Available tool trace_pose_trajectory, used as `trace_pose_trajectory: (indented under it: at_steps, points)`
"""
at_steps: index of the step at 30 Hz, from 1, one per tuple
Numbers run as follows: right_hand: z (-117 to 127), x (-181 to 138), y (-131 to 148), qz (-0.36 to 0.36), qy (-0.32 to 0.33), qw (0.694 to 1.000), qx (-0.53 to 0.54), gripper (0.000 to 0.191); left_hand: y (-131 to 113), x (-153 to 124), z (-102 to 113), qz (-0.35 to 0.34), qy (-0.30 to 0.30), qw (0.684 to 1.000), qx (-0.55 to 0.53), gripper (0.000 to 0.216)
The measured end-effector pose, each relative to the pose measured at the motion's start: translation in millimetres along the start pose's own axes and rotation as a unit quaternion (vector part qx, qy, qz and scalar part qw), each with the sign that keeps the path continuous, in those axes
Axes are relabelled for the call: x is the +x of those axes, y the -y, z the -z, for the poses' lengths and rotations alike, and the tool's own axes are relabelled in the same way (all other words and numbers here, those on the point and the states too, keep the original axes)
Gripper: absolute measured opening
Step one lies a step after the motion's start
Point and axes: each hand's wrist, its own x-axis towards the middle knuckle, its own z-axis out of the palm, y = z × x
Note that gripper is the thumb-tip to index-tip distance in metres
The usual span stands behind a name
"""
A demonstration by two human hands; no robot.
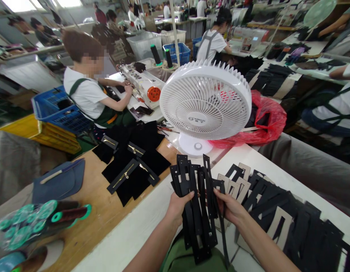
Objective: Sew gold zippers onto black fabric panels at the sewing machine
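My left hand (179,204) is closed round a fanned stack of black cut-out frame pieces (191,181), held upright over the white table (141,226). My right hand (230,206) pinches the right side of the same stack, fingers wrapped on a thin black strip (220,223) that hangs down. Just right of my hands lies a spread of more black and beige frame pieces (279,211) on the table.
A white desk fan (204,105) stands just beyond my hands, with a red plastic bag (265,121) behind it. Black velvet pieces with metal clips (132,162) lie on the wooden bench at left. Green thread spools (36,221) sit near left. People work at sewing machines behind.
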Motion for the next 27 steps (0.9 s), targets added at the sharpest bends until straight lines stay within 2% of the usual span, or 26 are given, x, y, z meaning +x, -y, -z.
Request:
trace_pose_trajectory:
  at_steps: [6,12,20,27]
  points:
    - [-2.3,2.1,-3.0,0.004,-0.009,1.000,-0.013,0.015,4.1,-1.1,-1.8,-0.010,-0.007,1.000,0.001,0.050]
    - [0.3,-0.4,2.2,0.025,-0.040,0.999,-0.004,0.019,-0.7,-2.0,6.7,-0.021,0.001,1.000,0.011,0.050]
    - [-10.2,-11.0,3.9,0.039,-0.031,0.999,-0.018,0.025,7.5,8.2,6.8,-0.085,-0.062,0.994,0.030,0.049]
    - [-23.9,-9.4,-9.2,0.071,-0.041,0.995,-0.063,0.026,17.0,21.4,-12.0,-0.149,-0.117,0.981,0.044,0.046]
